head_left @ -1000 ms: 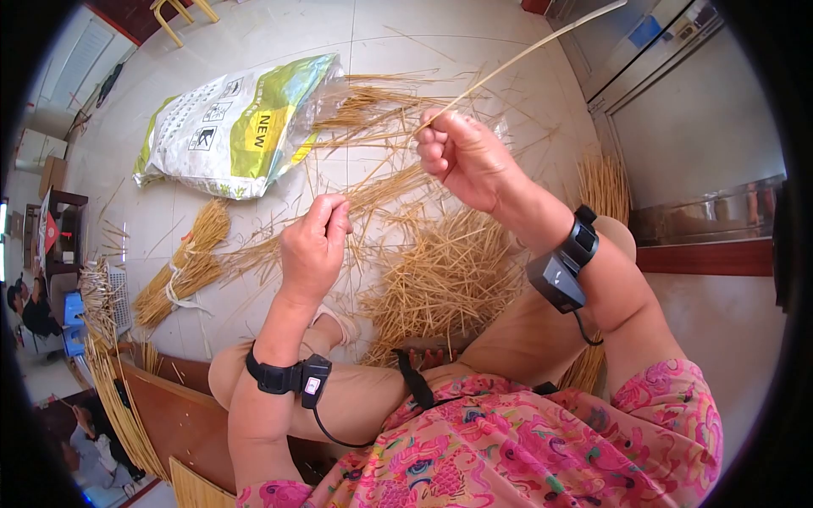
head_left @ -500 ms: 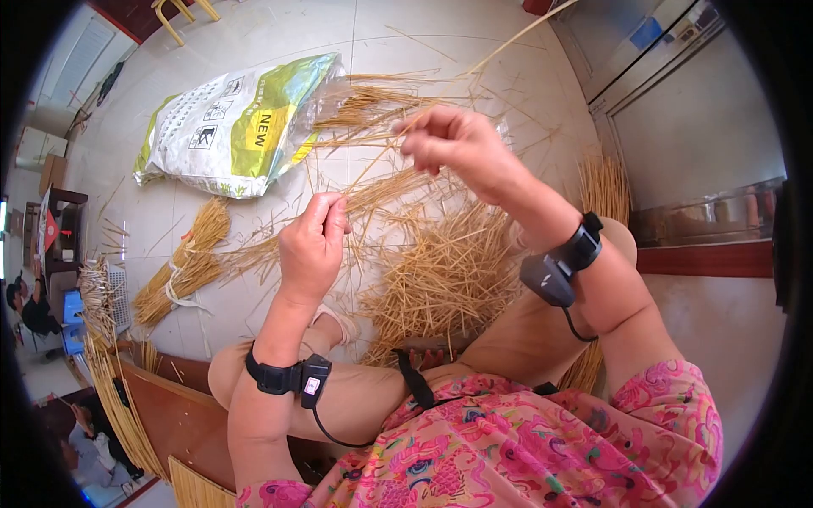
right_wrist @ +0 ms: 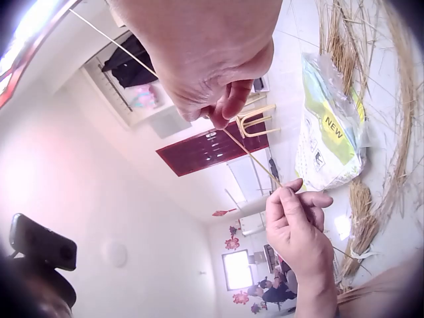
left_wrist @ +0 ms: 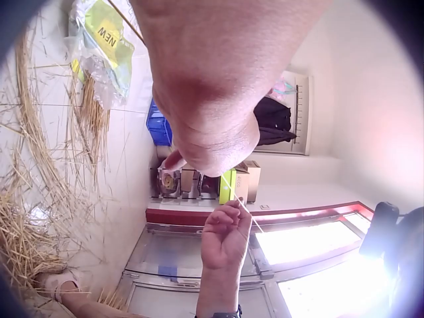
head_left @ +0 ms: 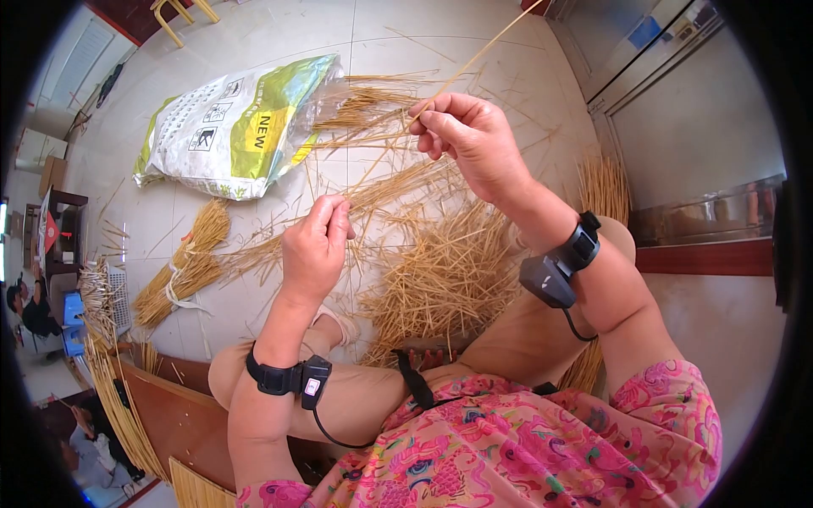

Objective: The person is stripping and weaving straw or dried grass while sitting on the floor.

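A thin straw stalk (head_left: 478,56) runs up and to the right from my right hand (head_left: 474,140), whose thumb and forefinger pinch it. My left hand (head_left: 313,245) is curled, lower and to the left. The right wrist view shows the stalk (right_wrist: 252,156) spanning both hands, with the left hand (right_wrist: 301,232) pinching its lower part between thumb and forefinger. In the left wrist view the stalk (left_wrist: 248,211) passes the right hand (left_wrist: 226,242). Beneath both hands lies a loose heap of straw (head_left: 440,279) on the floor.
A white and green bag (head_left: 229,127) with straw at its mouth lies at the upper left. Below it is a tied straw bundle (head_left: 182,267). Another bundle (head_left: 603,186) stands by the metal door (head_left: 694,127). A wooden board (head_left: 178,415) is at the lower left.
My right hand released its pinch, shifted left, and now pinches the stalk again. The stalk's far end has moved left and tilts more steeply. My left hand has barely moved.
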Demonstrator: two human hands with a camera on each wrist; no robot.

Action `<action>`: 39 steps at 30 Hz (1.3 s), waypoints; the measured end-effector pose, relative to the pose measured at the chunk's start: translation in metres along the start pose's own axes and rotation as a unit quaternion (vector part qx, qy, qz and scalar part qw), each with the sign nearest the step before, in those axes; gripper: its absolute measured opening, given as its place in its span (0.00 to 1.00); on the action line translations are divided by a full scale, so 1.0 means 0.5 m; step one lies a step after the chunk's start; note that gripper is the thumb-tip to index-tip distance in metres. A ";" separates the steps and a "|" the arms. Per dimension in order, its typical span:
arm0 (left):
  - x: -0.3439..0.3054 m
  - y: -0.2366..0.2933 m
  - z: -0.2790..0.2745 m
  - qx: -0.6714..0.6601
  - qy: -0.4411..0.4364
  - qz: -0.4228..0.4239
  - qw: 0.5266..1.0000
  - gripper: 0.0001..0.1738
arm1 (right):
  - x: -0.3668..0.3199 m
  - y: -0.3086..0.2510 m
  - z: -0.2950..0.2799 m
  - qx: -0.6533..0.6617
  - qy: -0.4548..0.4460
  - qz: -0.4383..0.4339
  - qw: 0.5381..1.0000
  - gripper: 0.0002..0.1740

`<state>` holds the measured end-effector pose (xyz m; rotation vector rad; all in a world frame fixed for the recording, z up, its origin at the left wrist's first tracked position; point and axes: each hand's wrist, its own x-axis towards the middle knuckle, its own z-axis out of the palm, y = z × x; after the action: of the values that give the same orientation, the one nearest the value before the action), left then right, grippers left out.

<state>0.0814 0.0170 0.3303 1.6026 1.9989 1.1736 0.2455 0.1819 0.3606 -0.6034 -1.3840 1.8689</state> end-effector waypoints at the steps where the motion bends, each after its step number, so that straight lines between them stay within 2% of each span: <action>1: 0.000 0.000 0.000 -0.003 -0.001 0.001 1.000 0.07 | -0.001 0.000 0.001 0.001 0.003 0.004 1.000 0.07; 6: 0.000 0.001 0.000 -0.004 -0.004 0.007 1.000 0.07 | -0.003 0.001 0.002 0.028 0.022 0.033 0.999 0.08; 9: 0.000 -0.003 0.001 0.001 0.002 0.019 1.000 0.05 | -0.005 0.006 0.003 0.118 0.031 0.079 0.989 0.07; 12: 0.001 -0.013 0.006 0.015 0.035 0.052 0.998 0.03 | -0.009 0.014 -0.001 0.249 -0.013 0.126 0.960 0.06; 15: 0.001 -0.020 0.008 0.038 0.076 0.084 0.993 0.03 | -0.016 0.030 0.009 0.330 -0.004 0.178 0.927 0.05; 18: 0.002 -0.019 0.010 0.044 0.092 0.092 0.990 0.04 | -0.028 0.030 0.033 0.325 0.008 0.203 0.924 0.07; 21: 0.001 -0.008 0.011 0.053 0.082 0.103 0.990 0.04 | -0.035 0.040 0.032 0.194 -0.105 0.233 0.947 0.08; 22: 0.000 -0.012 0.014 0.052 0.076 0.100 0.991 0.03 | -0.037 0.036 0.035 0.068 -0.159 0.266 0.948 0.09; 23: 0.000 -0.014 0.015 0.051 0.070 0.096 0.992 0.03 | -0.040 0.025 0.040 -0.059 -0.210 0.294 0.931 0.10; 25: 0.002 -0.009 0.012 0.037 0.071 0.078 0.994 0.03 | -0.043 0.007 0.046 -0.307 -0.297 0.331 0.841 0.13; 26: 0.002 -0.007 0.010 0.030 0.071 0.068 0.995 0.03 | -0.045 0.023 0.036 -0.329 -0.279 0.287 0.855 0.16; 27: 0.002 -0.008 0.010 0.025 0.067 0.059 0.996 0.03 | -0.041 0.029 0.026 -0.323 -0.236 0.193 0.896 0.14; 29: 0.001 -0.010 0.007 0.015 0.057 0.041 0.997 0.04 | -0.024 0.025 0.015 -0.183 -0.130 0.141 0.964 0.12; 31: 0.000 -0.007 0.004 0.013 0.037 0.027 0.999 0.05 | -0.009 0.015 0.007 -0.066 -0.066 0.077 0.993 0.10; 32: -0.001 -0.005 0.003 0.013 0.027 0.020 0.999 0.05 | -0.005 0.009 0.006 -0.006 -0.034 0.045 0.998 0.10; 35: -0.001 -0.006 0.000 -0.007 -0.022 -0.005 1.000 0.08 | -0.011 -0.009 0.012 -0.015 -0.027 0.051 0.998 0.07; 39: 0.000 0.006 0.012 -0.044 0.028 0.006 0.999 0.06 | -0.015 0.012 0.013 0.000 -0.050 0.063 0.997 0.07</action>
<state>0.0877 0.0196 0.3290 1.5559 1.9451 1.3057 0.2439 0.1709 0.3569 -0.6159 -1.4401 2.0231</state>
